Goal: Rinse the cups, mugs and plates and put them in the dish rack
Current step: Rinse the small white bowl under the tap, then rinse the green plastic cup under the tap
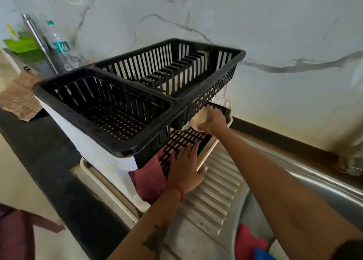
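Cream cup gripped by right hand goes onto dish rack lower shelf; left hand presses flat. Next: release, probably.

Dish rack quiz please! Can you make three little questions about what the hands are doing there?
1. True or false: the right hand holds a pale cup at the lower tier of the dish rack.
2. Which hand lies flat with straight fingers on the lower tier? A) the left hand B) the right hand
3. Fill in: the top basket of the rack has no ____ in it.

Key: 1 true; 2 A; 3 dishes.
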A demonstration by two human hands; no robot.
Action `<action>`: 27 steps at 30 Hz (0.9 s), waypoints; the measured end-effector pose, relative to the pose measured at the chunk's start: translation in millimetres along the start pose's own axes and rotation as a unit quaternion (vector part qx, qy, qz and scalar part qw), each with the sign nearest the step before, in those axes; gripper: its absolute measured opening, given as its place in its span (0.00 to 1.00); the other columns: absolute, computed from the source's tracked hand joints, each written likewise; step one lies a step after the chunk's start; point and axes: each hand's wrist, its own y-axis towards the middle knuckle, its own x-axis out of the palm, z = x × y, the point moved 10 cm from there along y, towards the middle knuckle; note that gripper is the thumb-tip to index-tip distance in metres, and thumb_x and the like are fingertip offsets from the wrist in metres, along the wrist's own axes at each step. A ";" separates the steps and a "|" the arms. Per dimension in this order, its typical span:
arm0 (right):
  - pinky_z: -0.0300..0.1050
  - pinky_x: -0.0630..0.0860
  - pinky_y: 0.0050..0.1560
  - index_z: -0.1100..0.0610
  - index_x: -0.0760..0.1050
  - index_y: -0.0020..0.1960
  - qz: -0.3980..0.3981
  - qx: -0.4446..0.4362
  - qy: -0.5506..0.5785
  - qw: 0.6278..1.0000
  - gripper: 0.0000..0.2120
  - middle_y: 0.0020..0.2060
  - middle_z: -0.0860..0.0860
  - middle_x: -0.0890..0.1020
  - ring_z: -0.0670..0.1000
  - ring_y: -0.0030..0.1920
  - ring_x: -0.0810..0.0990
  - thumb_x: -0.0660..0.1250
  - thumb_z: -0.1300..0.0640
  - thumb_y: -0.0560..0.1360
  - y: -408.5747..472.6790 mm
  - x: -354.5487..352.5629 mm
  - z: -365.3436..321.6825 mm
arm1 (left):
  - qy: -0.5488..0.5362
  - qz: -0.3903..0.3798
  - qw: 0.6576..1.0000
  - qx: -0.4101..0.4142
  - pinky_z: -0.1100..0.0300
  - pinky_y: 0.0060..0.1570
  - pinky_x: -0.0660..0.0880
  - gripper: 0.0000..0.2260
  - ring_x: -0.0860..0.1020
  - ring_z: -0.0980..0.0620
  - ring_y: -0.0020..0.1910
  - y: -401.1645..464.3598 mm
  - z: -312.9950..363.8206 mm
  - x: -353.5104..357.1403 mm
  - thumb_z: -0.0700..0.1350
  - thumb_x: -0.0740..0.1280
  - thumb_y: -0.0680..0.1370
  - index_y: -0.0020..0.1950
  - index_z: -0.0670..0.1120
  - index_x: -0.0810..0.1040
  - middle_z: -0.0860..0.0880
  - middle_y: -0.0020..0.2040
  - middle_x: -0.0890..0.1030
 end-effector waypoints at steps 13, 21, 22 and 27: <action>0.51 0.73 0.57 0.62 0.60 0.70 0.009 0.005 -0.052 0.999 0.29 0.62 0.63 0.74 0.62 0.62 0.74 0.69 0.59 0.75 32.4 22.5 9.9 | 0.020 -0.009 0.999 0.027 0.39 0.72 0.40 0.37 0.51 0.47 0.77 1.8 5.4 8.6 0.59 0.60 0.77 0.78 0.56 0.40 0.52 0.79 0.48; 0.52 0.67 0.66 0.59 0.61 0.73 0.013 -0.041 -0.033 0.999 0.29 0.74 0.59 0.59 0.62 0.69 0.67 0.68 0.59 0.75 17.4 14.2 4.6 | 0.033 -0.027 0.999 0.025 0.40 0.72 0.39 0.37 0.51 0.48 0.77 2.4 6.9 8.6 0.60 0.60 0.77 0.78 0.56 0.40 0.53 0.79 0.46; 0.51 0.68 0.65 0.59 0.63 0.72 0.019 -0.045 -0.033 0.998 0.27 0.73 0.59 0.63 0.61 0.68 0.68 0.67 0.58 0.75 11.3 9.3 6.1 | 0.034 -0.027 0.999 0.025 0.40 0.72 0.40 0.37 0.51 0.48 0.77 2.7 7.5 7.6 0.60 0.60 0.77 0.78 0.56 0.40 0.53 0.79 0.47; 0.46 0.72 0.58 0.57 0.73 0.65 0.024 -0.101 -0.041 0.994 0.19 0.62 0.57 0.77 0.57 0.61 0.76 0.68 0.57 0.75 -38.4 -19.7 15.9 | 0.053 -0.034 0.997 0.035 0.41 0.73 0.42 0.38 0.52 0.47 0.77 -2.9 12.2 5.0 0.65 0.60 0.75 0.78 0.55 0.44 0.49 0.79 0.48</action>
